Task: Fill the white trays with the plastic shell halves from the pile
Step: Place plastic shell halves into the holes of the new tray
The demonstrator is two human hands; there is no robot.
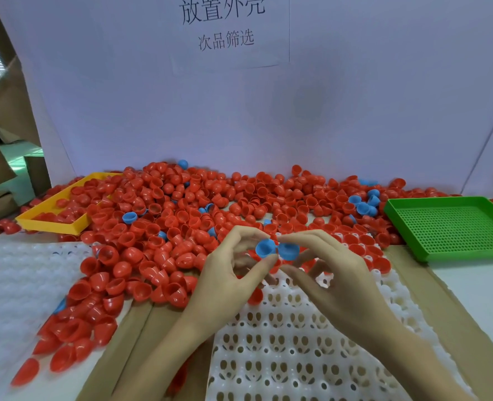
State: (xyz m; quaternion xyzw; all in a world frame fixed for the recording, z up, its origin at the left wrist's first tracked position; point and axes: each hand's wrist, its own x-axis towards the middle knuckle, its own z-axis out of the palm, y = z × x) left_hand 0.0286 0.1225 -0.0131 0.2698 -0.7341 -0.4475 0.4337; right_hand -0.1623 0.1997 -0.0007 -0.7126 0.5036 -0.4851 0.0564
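L hand (pixel 225 273), R hand (pixel 335 273) each pinch 1 blue shell; shells touching.

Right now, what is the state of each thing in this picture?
left hand: pinches a blue shell half
right hand: pinches another blue shell half
white tray: near pockets empty
green tray: empty
yellow tray: holds red shells
pile: spread loose

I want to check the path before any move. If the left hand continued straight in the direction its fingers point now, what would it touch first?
The left hand pinches a blue shell half and points toward the right hand. It would probably first meet the second blue shell half held there; the two look almost touching, though depth is unclear.
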